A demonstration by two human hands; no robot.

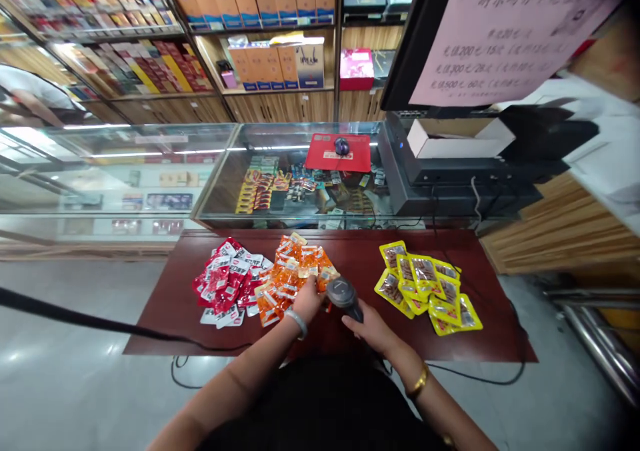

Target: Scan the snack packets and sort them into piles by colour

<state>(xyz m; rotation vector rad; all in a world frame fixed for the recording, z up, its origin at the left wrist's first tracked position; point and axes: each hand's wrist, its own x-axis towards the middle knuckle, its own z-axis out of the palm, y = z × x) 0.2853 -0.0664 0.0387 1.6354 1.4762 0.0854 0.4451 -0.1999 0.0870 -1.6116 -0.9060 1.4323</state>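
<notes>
Three heaps of small snack packets lie on a dark red table [350, 251]: red and white packets [225, 284] at the left, orange packets [290, 274] in the middle, yellow packets [427, 291] at the right. My left hand [307, 300] rests on the near edge of the orange heap, fingers curled onto a packet. My right hand [370, 328] is wrapped round the handle of a grey barcode scanner [343, 294], whose head points at the orange heap next to my left hand.
Behind the table runs a glass display counter [165, 171] with a red mouse pad and mouse [341, 148]. A till machine [450, 178] with a screen and a pink notice stands at the right. Shelves of boxes fill the back. A black cable [75, 318] crosses the floor.
</notes>
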